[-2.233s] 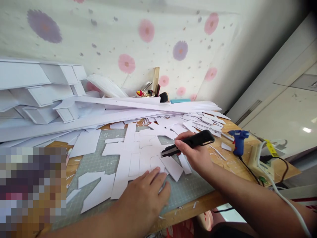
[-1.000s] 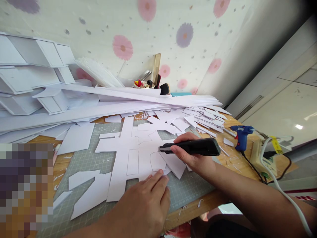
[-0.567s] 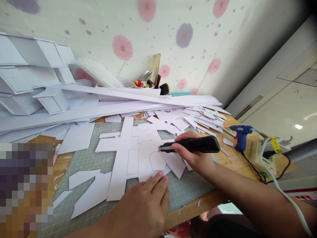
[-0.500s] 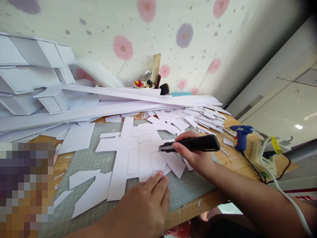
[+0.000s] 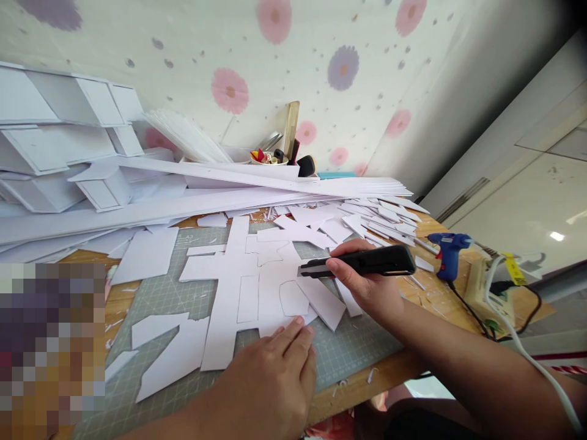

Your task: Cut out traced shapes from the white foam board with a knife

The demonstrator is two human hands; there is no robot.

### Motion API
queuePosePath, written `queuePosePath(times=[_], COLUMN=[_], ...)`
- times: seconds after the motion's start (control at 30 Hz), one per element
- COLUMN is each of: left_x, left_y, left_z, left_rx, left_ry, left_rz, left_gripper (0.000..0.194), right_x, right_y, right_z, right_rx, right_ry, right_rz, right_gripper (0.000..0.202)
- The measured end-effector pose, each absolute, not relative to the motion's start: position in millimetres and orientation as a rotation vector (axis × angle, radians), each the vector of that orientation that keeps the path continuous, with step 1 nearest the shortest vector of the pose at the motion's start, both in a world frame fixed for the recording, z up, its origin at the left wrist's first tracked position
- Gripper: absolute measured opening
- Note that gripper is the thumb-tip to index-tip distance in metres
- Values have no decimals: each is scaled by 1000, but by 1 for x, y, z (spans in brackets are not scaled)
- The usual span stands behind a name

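Note:
My right hand is closed around a black utility knife, its blade end pointing left. The tip is over a white foam board sheet with pencil outlines drawn on it; whether it touches the board I cannot tell. My left hand lies flat with fingers stretched out, fingertips pressing the sheet's lower edge by a curved outline. Beneath is a grey-green cutting mat. Loose white offcuts lie left of the sheet, and another strip lies by the blade.
A blue glue gun stands at the right beside a power strip with a white cord. Long white board strips and a white folded-board model fill the back left. Scraps pile at the back right.
My right hand and the knife have shifted slightly to the right. My left hand stays in place on the sheet, and the whole view has moved a little.

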State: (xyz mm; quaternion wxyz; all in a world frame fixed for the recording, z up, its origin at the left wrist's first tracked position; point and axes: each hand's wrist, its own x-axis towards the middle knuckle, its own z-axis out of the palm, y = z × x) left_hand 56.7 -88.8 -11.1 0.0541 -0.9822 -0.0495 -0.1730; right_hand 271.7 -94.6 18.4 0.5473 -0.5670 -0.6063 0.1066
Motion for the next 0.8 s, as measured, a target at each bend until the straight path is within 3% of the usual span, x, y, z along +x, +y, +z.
queuePosePath(times=[0.8], left_x=[58], left_y=[-88], left_z=[-17], left_rx=[-2924], left_ry=[-181], left_rz=[-684], left_gripper=[27], right_x=[273], right_y=[-103], right_z=[17], right_rx=[-1322], right_ry=[-1676], right_rz=[137], right_gripper=[18])
